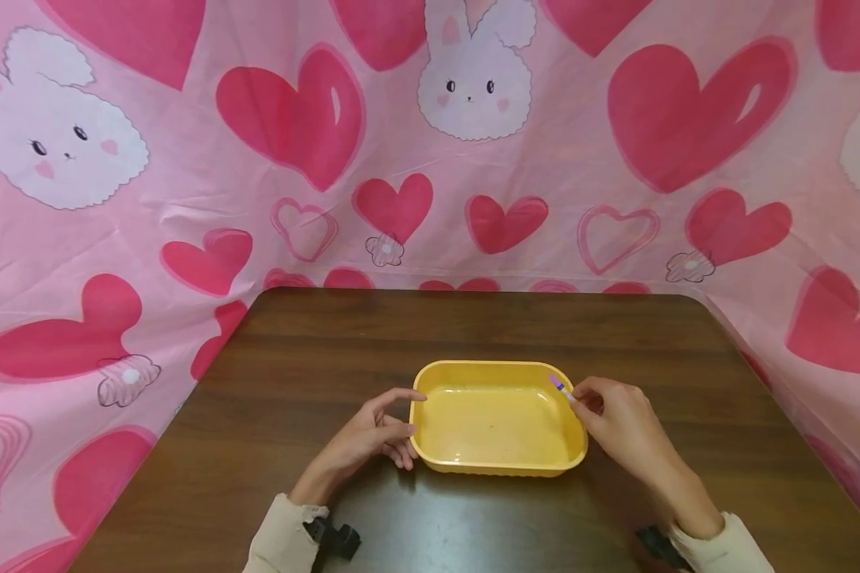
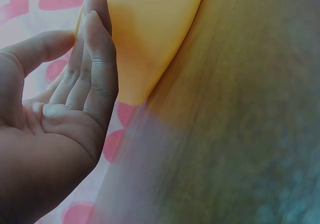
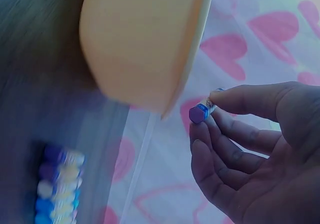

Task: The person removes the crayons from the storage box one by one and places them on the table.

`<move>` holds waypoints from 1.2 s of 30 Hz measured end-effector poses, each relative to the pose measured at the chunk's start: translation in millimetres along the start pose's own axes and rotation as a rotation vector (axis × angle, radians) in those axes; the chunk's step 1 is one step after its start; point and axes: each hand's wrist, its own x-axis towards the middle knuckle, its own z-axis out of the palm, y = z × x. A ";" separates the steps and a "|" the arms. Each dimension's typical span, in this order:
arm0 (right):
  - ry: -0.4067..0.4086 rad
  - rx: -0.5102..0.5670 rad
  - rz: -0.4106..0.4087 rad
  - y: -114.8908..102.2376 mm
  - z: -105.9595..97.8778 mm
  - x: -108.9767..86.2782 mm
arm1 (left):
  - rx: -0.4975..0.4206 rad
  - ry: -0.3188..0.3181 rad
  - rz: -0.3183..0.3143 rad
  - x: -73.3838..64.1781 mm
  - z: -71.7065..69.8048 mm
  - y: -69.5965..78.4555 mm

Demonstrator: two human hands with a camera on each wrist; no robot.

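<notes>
A yellow plastic basin (image 1: 494,465) with rounded corners stands on the table. At its left end my left hand (image 1: 365,434) holds the rim, the thumb and index finger at the edge and other fingers against the outer wall. My right hand (image 1: 619,418) pinches a small marker (image 1: 560,386) between thumb and fingertips, at the right rim. Its purple end slants over the inside of the basin. The right wrist view shows this marker's hexagonal purple end and blue band.
Several similar markers (image 3: 60,186) lie in a row on the table in the right wrist view; the head view does not show them. The dark wooden table (image 1: 315,334) meets a pink cloth (image 1: 401,151) with hearts and rabbits at its back and sides.
</notes>
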 end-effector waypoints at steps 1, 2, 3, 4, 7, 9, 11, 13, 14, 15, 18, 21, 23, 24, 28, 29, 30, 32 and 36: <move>0.009 0.000 0.013 3.1 -2.5 -2.0 | 0.003 0.003 -0.001 -0.3 -0.2 -0.1; 0.021 -0.004 0.024 6.4 -5.0 -4.2 | 0.003 0.005 -0.007 -0.6 -0.3 -0.2; 0.027 -0.002 0.040 9.7 -7.8 -6.5 | 0.003 0.006 -0.010 -1.0 -0.3 -0.4; 0.030 -0.002 0.059 13.4 -10.5 -9.3 | 0.003 0.008 -0.012 -1.5 -0.2 -0.6; 0.029 -0.017 0.112 26.6 -18.1 -18.4 | 0.000 0.014 -0.023 -3.7 0.1 -1.5; 0.014 -0.028 0.153 37.5 -22.8 -24.1 | 0.000 0.018 -0.029 -5.5 0.1 -2.0; 0.005 -0.056 0.186 49.6 -27.2 -29.0 | 0.001 0.018 -0.029 -6.5 0.0 -2.3; -0.009 -0.081 0.215 61.5 -31.3 -32.3 | 0.004 0.014 -0.022 -7.0 -0.4 -2.2; -0.019 -0.089 0.232 67.4 -33.0 -33.2 | 0.005 0.011 -0.016 -7.1 -0.7 -2.0; -0.032 -0.102 0.248 72.6 -34.7 -33.9 | 0.006 0.009 -0.010 -7.0 -1.0 -1.7; -0.088 -0.127 0.310 86.8 -38.8 -35.9 | 0.012 -0.002 0.000 -5.1 -1.7 -0.7; -0.171 -0.127 0.367 97.2 -38.9 -38.7 | 0.012 -0.014 0.000 -3.0 -2.4 -0.8; -0.212 -0.122 0.389 102.1 -37.1 -40.3 | 0.008 -0.026 0.001 -1.1 -2.9 -1.8; -0.229 -0.118 0.400 104.0 -36.2 -41.0 | 0.006 -0.031 0.002 0.1 -2.9 -2.5; -0.241 -0.120 0.413 108.4 -35.4 -43.4 | -0.001 -0.055 0.015 6.6 -1.7 -5.0; -0.241 -0.121 0.412 108.9 -35.8 -44.3 | -0.001 -0.057 0.016 7.9 -1.2 -5.5; -0.242 -0.121 0.409 109.0 -35.7 -44.0 | 0.000 -0.056 0.017 8.1 -1.0 -5.8; -0.238 -0.124 0.395 108.4 -35.5 -43.3 | 0.004 -0.053 0.016 7.7 -1.2 -6.1; -0.151 -0.137 0.332 102.0 -30.3 -42.5 | 0.043 -0.048 0.019 1.4 -4.9 -2.9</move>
